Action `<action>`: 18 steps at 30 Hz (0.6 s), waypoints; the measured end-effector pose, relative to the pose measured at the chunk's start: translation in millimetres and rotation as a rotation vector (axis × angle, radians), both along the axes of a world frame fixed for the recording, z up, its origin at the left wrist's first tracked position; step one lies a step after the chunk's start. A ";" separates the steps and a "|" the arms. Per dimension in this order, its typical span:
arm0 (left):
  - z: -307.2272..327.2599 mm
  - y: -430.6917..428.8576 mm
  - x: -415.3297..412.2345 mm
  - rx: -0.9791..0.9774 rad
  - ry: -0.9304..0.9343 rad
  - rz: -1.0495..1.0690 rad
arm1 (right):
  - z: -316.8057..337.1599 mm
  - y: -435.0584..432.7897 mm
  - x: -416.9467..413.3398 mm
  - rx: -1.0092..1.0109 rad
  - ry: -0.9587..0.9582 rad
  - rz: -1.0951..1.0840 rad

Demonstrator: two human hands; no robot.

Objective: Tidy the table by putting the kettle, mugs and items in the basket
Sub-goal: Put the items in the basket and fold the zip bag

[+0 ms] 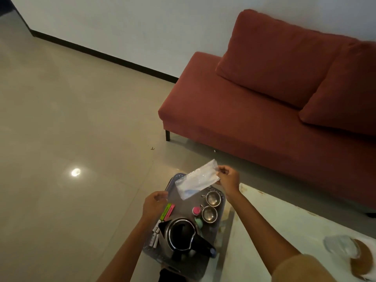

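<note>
From the head camera there is a single view, and most of the tidying looks done. In the lower middle of the frame sits the grey basket (184,209), just beside the left edge of the white table (274,220); I cannot tell what the basket rests on. The kettle (181,237) is already in it, at the near end, lid open and handle pointing lower right. Two metal mugs (212,198) (209,214) stand side by side along the basket's right side. A small pink-lidded jar (196,210) is just left of the nearer mug. Pink and green packets (167,211) and a row of white sachets (155,236) lie along the left side.

The right hand (228,178) is above the far end of the basket. Its fingers pinch one end of a clear plastic packet (196,181), which hangs tilted over the basket without touching it. The left hand (153,203) hovers at the basket's left rim with its fingers loosely curled and, as far as I can see, holding nothing.

By my reckoning the packet is among the last things to go in. At the lower right of the frame a glass (339,247) on a brown coaster (362,259) is on the table. Whether they count among the things to be packed I cannot say. A red sofa (264,98) fills the upper right.
</note>
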State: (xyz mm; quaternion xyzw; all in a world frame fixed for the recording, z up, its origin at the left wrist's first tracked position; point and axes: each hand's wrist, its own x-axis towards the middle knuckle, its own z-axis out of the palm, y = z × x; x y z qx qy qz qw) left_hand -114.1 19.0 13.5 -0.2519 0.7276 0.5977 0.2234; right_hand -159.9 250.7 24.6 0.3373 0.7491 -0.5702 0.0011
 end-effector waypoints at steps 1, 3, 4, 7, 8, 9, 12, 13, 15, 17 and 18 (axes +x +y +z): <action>-7.0 -3.8 -1.7 -0.011 -0.005 -0.006 | -9.3 -3.9 -8.3 0.070 -0.017 0.044; -20.0 -10.4 -4.4 -0.004 -0.009 -0.028 | -28.1 -12.6 -22.1 0.191 -0.063 0.165; -25.6 -12.1 -5.5 -0.006 -0.010 -0.045 | -38.1 -17.0 -26.7 0.225 -0.088 0.219; -39.6 -14.7 -10.1 -0.043 -0.001 -0.075 | -69.8 -29.3 -33.3 0.265 -0.161 0.314; -43.9 -15.4 -10.8 -0.053 0.000 -0.081 | -79.4 -32.3 -33.3 0.270 -0.182 0.339; -48.2 -15.8 -11.1 -0.059 -0.002 -0.090 | -88.6 -34.6 -33.0 0.273 -0.204 0.364; -58.2 -15.9 -10.2 -0.054 -0.010 -0.114 | -109.3 -37.6 -35.3 0.284 -0.279 0.415; -59.9 -15.5 -10.3 -0.053 -0.011 -0.116 | -113.6 -37.6 -37.5 0.284 -0.303 0.422; -63.8 -14.3 -10.4 -0.058 -0.012 -0.117 | -119.1 -36.5 -42.8 0.292 -0.344 0.453; -65.2 -12.6 -11.9 -0.054 -0.017 -0.126 | -122.2 -35.3 -47.7 0.353 -0.392 0.523; -65.6 -11.8 -13.4 -0.053 -0.018 -0.137 | -122.7 -35.1 -49.3 0.416 -0.427 0.573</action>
